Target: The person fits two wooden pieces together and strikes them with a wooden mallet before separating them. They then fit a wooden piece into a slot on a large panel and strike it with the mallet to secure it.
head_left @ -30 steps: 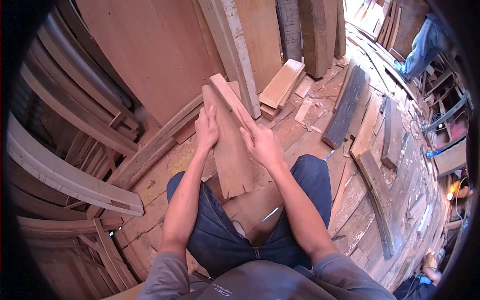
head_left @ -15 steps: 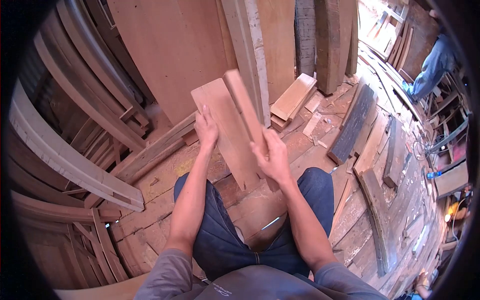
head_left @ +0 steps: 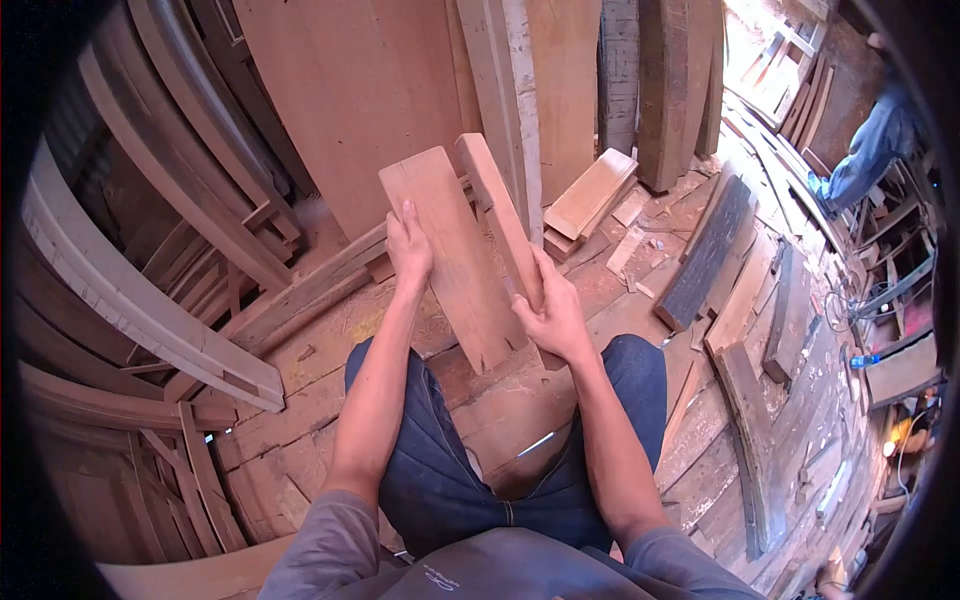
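Two wooden boards are held up over the plank floor in front of my knees. My left hand (head_left: 410, 247) grips the left edge of the wider board (head_left: 450, 260), thumb on its broad face. My right hand (head_left: 553, 310) is wrapped round the lower part of the other board (head_left: 500, 210), which is turned so that its narrow edge faces me. Both boards slant, upper ends leaning left. A thin gap separates them along most of their length. The fingers behind the boards are hidden.
A short stack of boards (head_left: 592, 205) lies ahead on the right. Dark timber (head_left: 708, 250) and scraps litter the floor beyond my right knee. Curved wooden pieces (head_left: 150, 290) lean at left, large panels (head_left: 350, 100) ahead. A person in a blue sleeve (head_left: 870, 150) is at far right.
The board in my right hand has shifted right, widening the gap between the two boards. My right hand has moved slightly right with it.
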